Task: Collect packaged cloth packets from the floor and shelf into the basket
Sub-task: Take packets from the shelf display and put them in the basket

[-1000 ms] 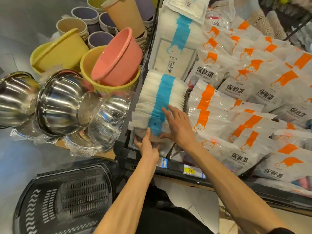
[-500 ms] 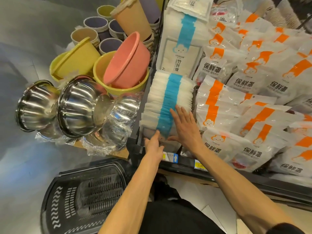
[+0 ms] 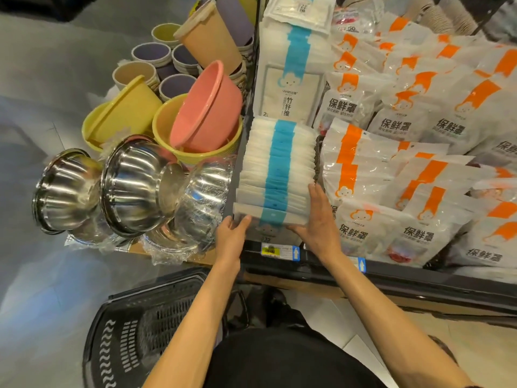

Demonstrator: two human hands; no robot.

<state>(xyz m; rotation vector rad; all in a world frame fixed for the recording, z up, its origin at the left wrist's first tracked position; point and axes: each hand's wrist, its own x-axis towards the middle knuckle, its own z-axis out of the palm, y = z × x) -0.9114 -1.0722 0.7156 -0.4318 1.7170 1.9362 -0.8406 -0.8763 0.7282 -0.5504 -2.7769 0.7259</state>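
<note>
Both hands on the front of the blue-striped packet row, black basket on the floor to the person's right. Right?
One thing is off: the black basket sits to the person's left, below the steel bowls, as the head view shows. The rest holds: the left hand and right hand are both at the front of the blue-striped packet row.

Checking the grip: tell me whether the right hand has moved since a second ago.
Yes. The right hand slid rightward off the blue stripe to the right edge of the packets.

Pink basin tilted in yellow basin; steel bowls just beside.
</note>
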